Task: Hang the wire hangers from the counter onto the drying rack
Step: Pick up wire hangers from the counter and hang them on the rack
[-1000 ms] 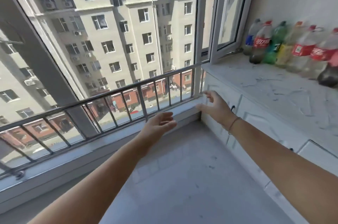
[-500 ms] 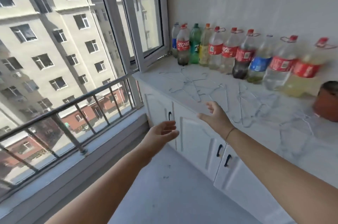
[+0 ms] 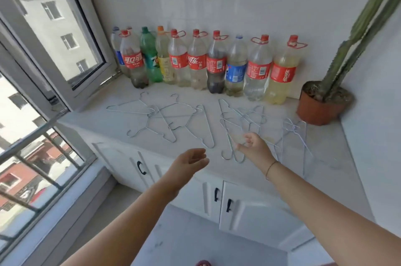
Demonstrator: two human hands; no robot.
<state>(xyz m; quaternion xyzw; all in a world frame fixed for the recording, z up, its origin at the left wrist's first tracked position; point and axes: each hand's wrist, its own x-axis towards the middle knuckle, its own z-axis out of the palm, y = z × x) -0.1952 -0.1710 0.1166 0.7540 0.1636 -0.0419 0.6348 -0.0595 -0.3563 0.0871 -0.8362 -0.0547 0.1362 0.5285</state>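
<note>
Several silver wire hangers lie flat on the white marble counter in three loose groups: a left group, a middle group and a right group. My right hand reaches over the near end of the middle group, its fingers loosely spread just above the wires and gripping nothing. Level with the counter's front edge, my left hand hovers with relaxed fingers and holds nothing. No drying rack is in view.
A row of large plastic drink bottles stands along the back wall. A potted cactus sits at the counter's right end. An inward-opened window sash and a metal railing are on the left. White cabinet doors are below.
The view has swung right from the window to the counter, bringing the hangers into sight. My right hand has moved out over the middle hangers; my left hand has stayed empty.
</note>
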